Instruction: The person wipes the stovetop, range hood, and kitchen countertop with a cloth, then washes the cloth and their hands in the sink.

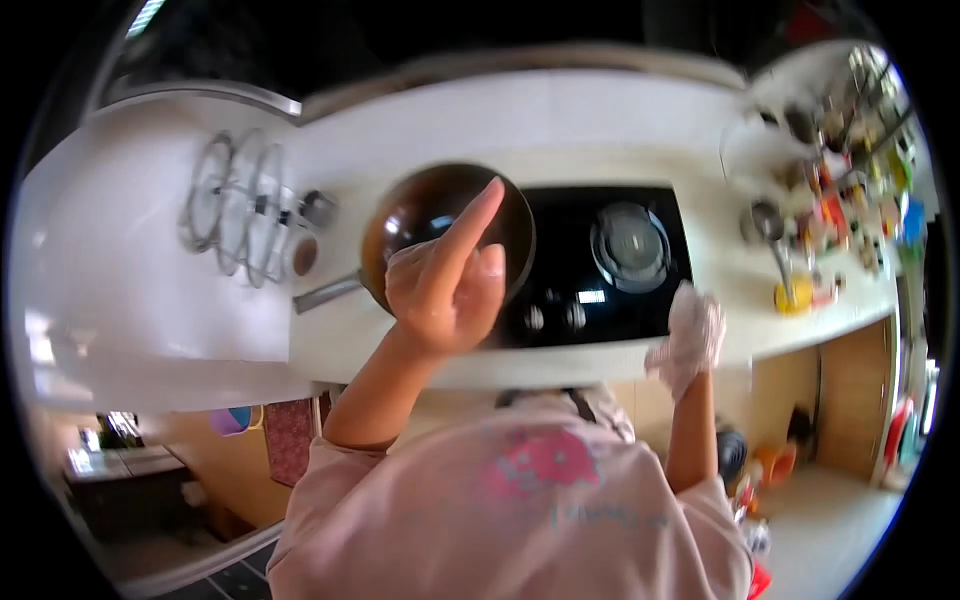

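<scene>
1. Bare left hand (pixel 445 300), raised between the camera and the wok, lies nearest. Its forefinger (pixel 472 232) stretches out straight, the thumb stands apart, and the other fingers look folded toward the palm. It has hold of nothing that shows.

2. Below it, a pale shirt (pixel 430 540) with a pink picture on the front fills the foreground; both forearms are bare.

3. Right hand (pixel 692 332), in a thin see-through glove, is just beside the front right corner of the stove. Blur hides how far its fingers are bent, and I cannot tell whether it grips or touches anything.

4. Wok (pixel 420 200) stands at the left end of the stove, behind the left hand in this view, its handle (pixel 328 293) pointing left and toward the front. I would hold bare fingers clear of the metal, since its heat cannot be seen, and take any grip by the handle, which looks easiest for the left hand.

5. Black stove (pixel 565 250) shows a burner (pixel 632 245) on its right; loose glove plastic is best held well away from it.

6. Across the bench (pixel 712 240), a metal cup (pixel 319 209) and blurred round shapes (pixel 207 195), perhaps pot lids, are left of the wok; a ladle (pixel 765 219) and crowded bottles (pixel 835 215) are at the right.
</scene>
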Available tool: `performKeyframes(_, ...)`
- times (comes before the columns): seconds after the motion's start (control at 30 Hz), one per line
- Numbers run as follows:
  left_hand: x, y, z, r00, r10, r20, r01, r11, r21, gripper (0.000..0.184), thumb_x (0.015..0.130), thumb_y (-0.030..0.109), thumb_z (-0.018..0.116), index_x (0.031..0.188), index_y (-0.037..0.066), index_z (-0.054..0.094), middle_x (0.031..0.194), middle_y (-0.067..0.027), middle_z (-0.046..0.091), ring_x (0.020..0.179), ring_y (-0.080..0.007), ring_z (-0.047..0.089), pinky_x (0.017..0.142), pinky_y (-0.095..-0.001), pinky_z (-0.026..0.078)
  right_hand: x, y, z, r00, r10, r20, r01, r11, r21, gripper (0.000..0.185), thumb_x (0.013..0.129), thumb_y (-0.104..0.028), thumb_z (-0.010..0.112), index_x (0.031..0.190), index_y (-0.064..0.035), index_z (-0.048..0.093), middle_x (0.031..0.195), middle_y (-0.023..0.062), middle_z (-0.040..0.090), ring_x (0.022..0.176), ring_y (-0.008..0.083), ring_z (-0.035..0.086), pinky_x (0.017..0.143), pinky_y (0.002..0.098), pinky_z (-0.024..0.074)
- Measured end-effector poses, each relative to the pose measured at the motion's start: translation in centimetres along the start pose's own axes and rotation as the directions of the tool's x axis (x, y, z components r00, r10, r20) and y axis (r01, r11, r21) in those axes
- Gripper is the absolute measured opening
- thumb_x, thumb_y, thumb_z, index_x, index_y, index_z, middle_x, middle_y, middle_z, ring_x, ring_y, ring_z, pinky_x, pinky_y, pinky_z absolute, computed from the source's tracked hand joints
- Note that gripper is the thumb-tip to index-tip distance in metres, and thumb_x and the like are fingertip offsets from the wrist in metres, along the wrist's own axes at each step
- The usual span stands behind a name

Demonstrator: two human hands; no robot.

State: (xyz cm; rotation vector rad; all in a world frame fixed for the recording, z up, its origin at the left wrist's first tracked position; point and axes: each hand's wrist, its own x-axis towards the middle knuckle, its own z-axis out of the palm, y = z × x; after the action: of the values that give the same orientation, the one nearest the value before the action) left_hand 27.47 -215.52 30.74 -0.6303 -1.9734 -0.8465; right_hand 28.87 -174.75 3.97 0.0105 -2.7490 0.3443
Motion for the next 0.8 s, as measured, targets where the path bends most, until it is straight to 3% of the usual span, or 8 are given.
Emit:
performKeyframes(0.13, -8.7, 0.1, 0.3, 0.847, -0.440, 0.299, 0.494, 0.858, -0.138, 0.034, 0.092, 0.002, 0.060, 0.125, 0.000, 0.067, 0.059, -0.0019, 0.055, 0.046, -0.0075, 0.046, 0.048, -0.0224, 0.038, 1.2, 3.8, 2.3, 0.952, 0.305, -0.015, -0.304, 0.942, -0.140, 0.018, 0.094, -0.023, 0.057, 0.100, -0.0070, 0.062, 0.094, 0.0238, 0.066, 0.092, 0.0453, 0.064, 0.076, 0.0499, 0.0537)
performKeyframes(0.17, -10.2, 0.1, -0.1, 0.823, -0.458, 0.336, 0.526, 0.838, -0.146, 0.033, 0.093, 0.002, 0.060, 0.124, -0.001, 0.067, 0.061, -0.0024, 0.056, 0.048, -0.0069, 0.048, 0.049, -0.0221, 0.039, 2.2, 2.6, 1.3, 0.883, 0.460, 0.094, -0.448, 0.885, -0.126, 0.021, 0.099, -0.024, 0.051, 0.103, -0.0070, 0.063, 0.093, 0.0241, 0.068, 0.090, 0.0445, 0.066, 0.075, 0.0500, 0.0545)
performKeyframes(0.23, -12.7, -0.1, -0.5, 0.802, -0.474, 0.363, 0.548, 0.826, -0.133, 0.029, 0.096, 0.004, 0.057, 0.123, 0.000, 0.068, 0.065, -0.0026, 0.060, 0.050, -0.0050, 0.049, 0.049, -0.0211, 0.040, 3.8, -1.7, -0.6, 0.852, 0.524, 0.014, -0.500, 0.821, -0.276, 0.022, 0.098, -0.027, 0.054, 0.105, -0.0076, 0.063, 0.088, 0.0226, 0.069, 0.085, 0.0412, 0.069, 0.072, 0.0492, 0.0560)
performKeyframes(0.3, -14.3, 0.1, -1.1, 0.666, -0.625, 0.407, 0.707, 0.703, -0.077, 0.027, 0.098, 0.004, 0.056, 0.121, 0.001, 0.069, 0.065, -0.0020, 0.060, 0.050, -0.0050, 0.049, 0.048, -0.0210, 0.039, 4.5, -4.0, 0.4, 0.836, 0.547, -0.055, -0.517, 0.748, -0.415, 0.026, 0.097, -0.028, 0.055, 0.112, -0.0085, 0.061, 0.095, 0.0205, 0.065, 0.091, 0.0380, 0.064, 0.077, 0.0491, 0.0504)
performKeyframes(0.43, -16.5, 0.5, -1.2, 0.552, -0.708, 0.441, 0.800, 0.598, -0.043, 0.025, 0.100, 0.005, 0.053, 0.119, 0.002, 0.069, 0.064, 0.0006, 0.056, 0.049, -0.0041, 0.047, 0.046, -0.0202, 0.037, 0.2, -1.6, 10.7, 0.959, 0.248, 0.136, -0.113, 0.777, -0.620, 0.043, 0.095, -0.030, 0.053, 0.134, -0.0111, 0.049, 0.132, 0.0153, 0.046, 0.126, 0.0320, 0.038, 0.104, 0.0503, 0.0251)
performKeyframes(0.53, -17.4, 0.6, -0.9, 0.512, -0.726, 0.458, 0.831, 0.554, -0.052, 0.025, 0.101, 0.006, 0.053, 0.119, 0.002, 0.069, 0.068, 0.0011, 0.056, 0.050, -0.0037, 0.047, 0.047, -0.0199, 0.036, -3.2, -5.6, 13.5, 0.968, 0.066, 0.240, 0.053, 0.887, -0.458, 0.060, 0.093, -0.031, 0.051, 0.150, -0.0131, 0.040, 0.160, 0.0114, 0.032, 0.153, 0.0276, 0.018, 0.124, 0.0512, 0.0061)
performKeyframes(0.7, -17.4, 1.0, 1.1, 0.381, -0.750, 0.541, 0.895, 0.446, -0.013, 0.026, 0.102, 0.009, 0.051, 0.119, 0.002, 0.069, 0.071, 0.0016, 0.057, 0.051, -0.0031, 0.047, 0.047, -0.0196, 0.037, -4.8, -10.4, 10.3, 0.962, -0.194, 0.190, 0.183, 0.980, 0.076, 0.063, 0.089, -0.024, 0.055, 0.150, -0.0151, 0.041, 0.153, 0.0146, 0.043, 0.147, 0.0344, 0.032, 0.119, 0.0542, 0.0230)
performKeyframes(0.8, -17.3, 1.1, 2.0, 0.378, -0.726, 0.574, 0.891, 0.454, -0.013, 0.026, 0.102, 0.009, 0.052, 0.119, 0.002, 0.069, 0.071, 0.0016, 0.058, 0.051, -0.0033, 0.048, 0.048, -0.0199, 0.037, -1.6, -5.0, 7.3, 0.885, -0.323, 0.336, 0.328, 0.944, 0.044, 0.063, 0.086, -0.016, 0.057, 0.148, -0.0128, 0.044, 0.152, 0.0171, 0.044, 0.146, 0.0353, 0.033, 0.119, 0.0511, 0.0251)
